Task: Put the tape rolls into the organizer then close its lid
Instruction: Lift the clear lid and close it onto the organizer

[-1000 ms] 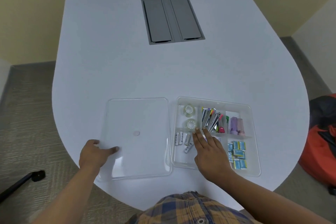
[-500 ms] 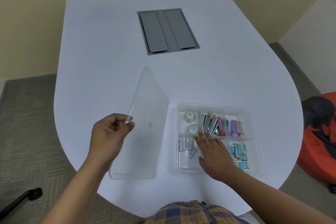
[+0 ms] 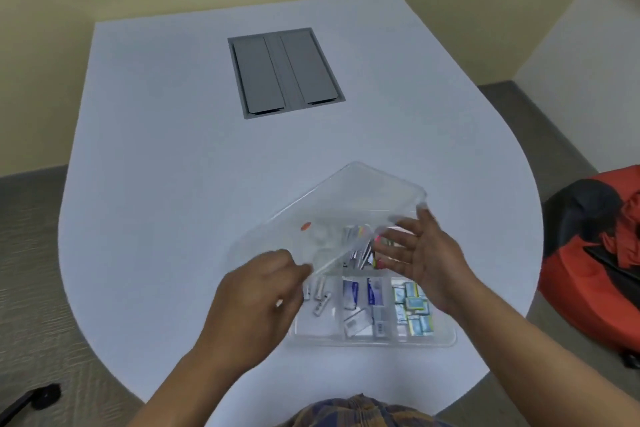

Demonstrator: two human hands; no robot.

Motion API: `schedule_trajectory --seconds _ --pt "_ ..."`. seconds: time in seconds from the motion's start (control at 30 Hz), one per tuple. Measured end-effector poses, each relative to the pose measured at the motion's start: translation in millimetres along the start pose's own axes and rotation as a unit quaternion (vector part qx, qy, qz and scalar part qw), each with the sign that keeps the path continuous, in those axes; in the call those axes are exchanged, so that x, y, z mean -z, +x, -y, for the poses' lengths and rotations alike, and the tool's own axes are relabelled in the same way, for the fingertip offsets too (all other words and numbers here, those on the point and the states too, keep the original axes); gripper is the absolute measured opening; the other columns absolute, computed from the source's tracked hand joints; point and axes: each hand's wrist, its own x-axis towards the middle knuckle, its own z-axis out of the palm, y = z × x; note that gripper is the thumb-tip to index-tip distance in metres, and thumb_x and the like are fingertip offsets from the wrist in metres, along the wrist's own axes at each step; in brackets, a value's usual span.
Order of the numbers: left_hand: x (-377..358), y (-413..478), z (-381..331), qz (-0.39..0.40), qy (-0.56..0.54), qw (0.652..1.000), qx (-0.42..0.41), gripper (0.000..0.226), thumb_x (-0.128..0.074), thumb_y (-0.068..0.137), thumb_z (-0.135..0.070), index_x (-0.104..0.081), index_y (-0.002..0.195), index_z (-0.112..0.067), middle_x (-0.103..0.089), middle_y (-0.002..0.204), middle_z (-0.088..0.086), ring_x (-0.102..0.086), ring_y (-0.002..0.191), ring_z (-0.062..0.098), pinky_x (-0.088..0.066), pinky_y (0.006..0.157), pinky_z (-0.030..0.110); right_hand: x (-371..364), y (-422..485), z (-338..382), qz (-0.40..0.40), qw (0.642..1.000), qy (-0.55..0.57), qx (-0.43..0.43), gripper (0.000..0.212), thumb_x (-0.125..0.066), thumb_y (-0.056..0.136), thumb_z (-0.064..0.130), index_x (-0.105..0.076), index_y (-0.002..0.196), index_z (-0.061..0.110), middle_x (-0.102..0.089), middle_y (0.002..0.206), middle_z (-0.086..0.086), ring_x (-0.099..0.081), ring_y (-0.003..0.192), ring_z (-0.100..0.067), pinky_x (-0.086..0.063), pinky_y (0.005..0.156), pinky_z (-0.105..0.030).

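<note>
Lid (image 3: 332,215) tilted over organizer (image 3: 374,336), left fingers (image 3: 298,270) gripping it, right fingers (image 3: 398,239) spread

Two bare forearms, uncovered from wrist to the bottom edge of the view, with no sleeve, cuff, watch, band or ring to be made out. Left hand (image 3: 258,291) blurred, so nails and finer detail could not be told; a small pale speck showed on its back, just right of the knuckles. Right hand (image 3: 420,258) sharper, palm side shown, fingers (image 3: 398,248) bare. Below both wrists, between the forearms at the bottom edge, lay a fold of plaid shirt (image 3: 356,411), checked in dark blue and tan-orange, woven lines crossing; only a narrow crumpled strip appeared.
</note>
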Motion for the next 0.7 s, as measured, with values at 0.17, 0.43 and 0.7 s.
schedule_trajectory --seconds 0.17,0.43,0.7 --pt "-42 3 -26 0.049 0.097 0.989 -0.102 0.014 -0.055 0.091 -0.014 -0.067 0.086 -0.012 -0.053 0.066 0.000 -0.048 0.058 0.021 -0.039 0.043 0.030 57 -8 30 0.053 0.998 0.018 -0.018 0.050 -0.063 0.083 0.045 -0.064 0.116 0.008 -0.073 0.110 -0.014 -0.072 0.096 -0.031 -0.061 0.067 -0.033" --pt "-69 -1 -14 0.073 0.050 0.994 0.070 0.055 -0.066 0.070 -0.072 -0.068 0.105 -0.028 -0.057 0.092 -0.013 -0.054 0.083 0.008 -0.040 0.075 0.028 125 -8 5 0.036 0.999 0.020 -0.022 0.026 -0.059 0.090 -0.001 -0.060 0.116 0.003 -0.072 0.108 -0.019 -0.074 0.076 -0.028 -0.057 0.051 -0.024" --pt "-89 -11 29 0.006 -0.119 0.863 0.491 0.046 -0.071 0.084 -0.027 -0.059 0.127 -0.014 -0.064 0.108 0.003 -0.064 0.084 0.016 -0.047 0.071 0.028 157 -11 -42 0.000 0.999 -0.006 -0.042 0.027 -0.058 0.092 0.001 -0.060 0.118 0.004 -0.071 0.106 -0.021 -0.065 0.088 -0.034 -0.058 0.065 -0.038"
